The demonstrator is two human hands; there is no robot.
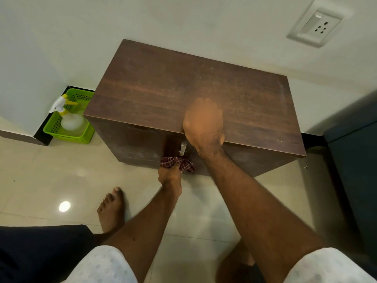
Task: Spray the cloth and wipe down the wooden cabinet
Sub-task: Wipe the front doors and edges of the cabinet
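Note:
A dark brown wooden cabinet (pixel 183 86) stands against the wall, its top dusty. My right hand (pixel 204 123) rests on the top's front edge, fingers curled over it, holding nothing. Lower down, my left hand (pixel 170 176) grips a bunched maroon checked cloth (pixel 179 162) pressed against the cabinet's front, just below a metal door handle (pixel 183 149). A spray bottle (pixel 68 117) with a white and yellow trigger head stands in a green basket (pixel 59 132) on the floor, left of the cabinet.
Glossy beige floor tiles lie in front of the cabinet, where my bare left foot (pixel 112 207) stands. A dark piece of furniture (pixel 355 160) sits close on the right. A wall socket (pixel 316 23) is high on the right wall.

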